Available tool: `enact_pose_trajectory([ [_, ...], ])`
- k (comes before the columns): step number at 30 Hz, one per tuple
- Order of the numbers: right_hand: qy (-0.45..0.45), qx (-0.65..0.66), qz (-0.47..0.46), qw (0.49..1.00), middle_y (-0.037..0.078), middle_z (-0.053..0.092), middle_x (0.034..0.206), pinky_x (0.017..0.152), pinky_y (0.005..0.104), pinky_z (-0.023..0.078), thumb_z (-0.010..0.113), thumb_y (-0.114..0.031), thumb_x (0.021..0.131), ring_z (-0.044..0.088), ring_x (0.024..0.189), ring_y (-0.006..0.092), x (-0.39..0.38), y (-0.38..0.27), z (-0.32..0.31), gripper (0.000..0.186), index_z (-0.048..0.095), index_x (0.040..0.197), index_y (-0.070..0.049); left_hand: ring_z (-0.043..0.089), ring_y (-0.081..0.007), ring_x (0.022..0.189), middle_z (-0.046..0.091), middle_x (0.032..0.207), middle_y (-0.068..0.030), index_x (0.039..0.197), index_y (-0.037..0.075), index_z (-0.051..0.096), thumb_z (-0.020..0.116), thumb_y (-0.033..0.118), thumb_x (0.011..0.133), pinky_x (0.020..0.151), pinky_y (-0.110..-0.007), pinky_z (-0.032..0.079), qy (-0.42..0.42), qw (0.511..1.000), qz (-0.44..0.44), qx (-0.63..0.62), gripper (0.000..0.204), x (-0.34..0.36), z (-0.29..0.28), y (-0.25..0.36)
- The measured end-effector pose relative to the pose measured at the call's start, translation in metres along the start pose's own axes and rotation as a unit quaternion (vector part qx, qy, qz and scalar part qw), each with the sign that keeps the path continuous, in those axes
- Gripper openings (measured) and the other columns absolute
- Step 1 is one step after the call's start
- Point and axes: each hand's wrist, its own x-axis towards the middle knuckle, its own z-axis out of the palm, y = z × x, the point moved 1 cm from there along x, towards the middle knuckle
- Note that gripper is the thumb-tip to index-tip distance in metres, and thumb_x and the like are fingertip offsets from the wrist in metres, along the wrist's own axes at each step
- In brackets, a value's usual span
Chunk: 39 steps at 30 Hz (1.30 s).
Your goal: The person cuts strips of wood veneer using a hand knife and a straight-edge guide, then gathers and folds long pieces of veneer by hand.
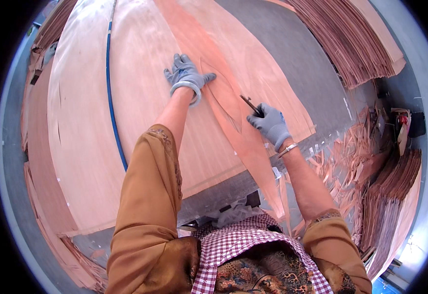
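My left hand (184,74), in a grey glove, lies spread and flat on a large pale wood veneer sheet (150,112). Beside its thumb runs a narrow, darker orange veneer strip (223,105) with long curved splits along it. My right hand (271,125), gloved too, is closed around a slim dark utility knife (251,104). The knife points up and left, over the right part of the veneer near the strip. Whether its tip touches the wood I cannot tell. The strip's pointed lower end (272,193) hangs past the table's front edge toward my apron.
A long blue rod (109,93) lies lengthwise across the veneer, left of my hands. Stacks of veneer stand at the far right (343,41) and lower right (390,196). Torn veneer scraps (339,171) litter the floor at right. The grey tabletop (287,54) shows beyond the sheet.
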Motion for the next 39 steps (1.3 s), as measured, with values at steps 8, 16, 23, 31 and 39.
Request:
enact_pose_trajectory([
  [8,-0.242,0.383,-0.011,0.892,-0.001,0.062,0.08,0.065,0.0239,0.046,0.065,-0.02,0.082,0.055,0.073,0.0083,-0.013,-0.047,-0.012,0.026,0.065,0.1,-0.001,0.009,-0.026,0.143,0.009,0.154,-0.0133,0.147,0.003,0.01,0.071,0.056,0.07,0.115,-0.047,0.005,0.007,1.0,-0.005,0.003,0.111,0.001,0.007,-0.017],
  [16,-0.025,0.238,-0.081,0.968,0.008,0.069,0.09,0.075,0.027,0.049,0.064,-0.021,0.083,0.063,0.081,0.0138,0.021,0.001,0.046,0.029,0.065,0.103,-0.001,0.027,-0.0266,0.137,0.022,0.151,-0.0119,0.142,0.034,0.033,0.073,0.034,0.073,0.109,-0.056,0.011,0.124,0.981,0.141,0.05,0.08,-0.014,-0.005,0.005],
  [23,0.007,0.173,-0.072,0.982,0.014,0.068,0.089,0.074,0.032,0.049,0.059,-0.019,0.085,0.065,0.081,0.0184,0.021,-0.003,0.049,0.022,0.066,0.101,-0.005,0.041,-0.0252,0.126,0.032,0.147,-0.0033,0.121,0.029,0.058,0.064,0.015,0.075,0.1,-0.046,0.033,0.22,0.897,0.357,0.142,0.049,-0.014,-0.024,-0.012],
  [31,-0.164,0.35,-0.028,0.922,0.009,0.069,0.088,0.048,0.024,0.042,0.059,-0.028,0.089,0.06,0.062,0.0101,0.01,-0.04,0.005,0.026,0.065,0.103,-0.007,0.059,-0.0212,0.087,0.051,0.12,-0.0044,0.125,0.024,0.054,0.056,0.012,0.083,0.063,-0.037,0.051,0.37,0.866,0.326,0.087,0.043,-0.061,-0.093,0.006],
  [39,-0.206,0.556,-0.191,0.782,0.004,0.055,0.116,0.079,0.0258,0.048,0.051,-0.016,0.094,0.056,0.09,0.0103,-0.007,0.005,-0.165,0.037,0.049,0.129,-0.005,0.057,-0.0215,0.072,0.055,0.082,-0.0066,0.097,0.003,0.053,0.057,0.017,0.079,0.062,-0.033,0.047,0.261,0.718,0.632,-0.125,0.023,-0.196,-0.052,0.17],
])
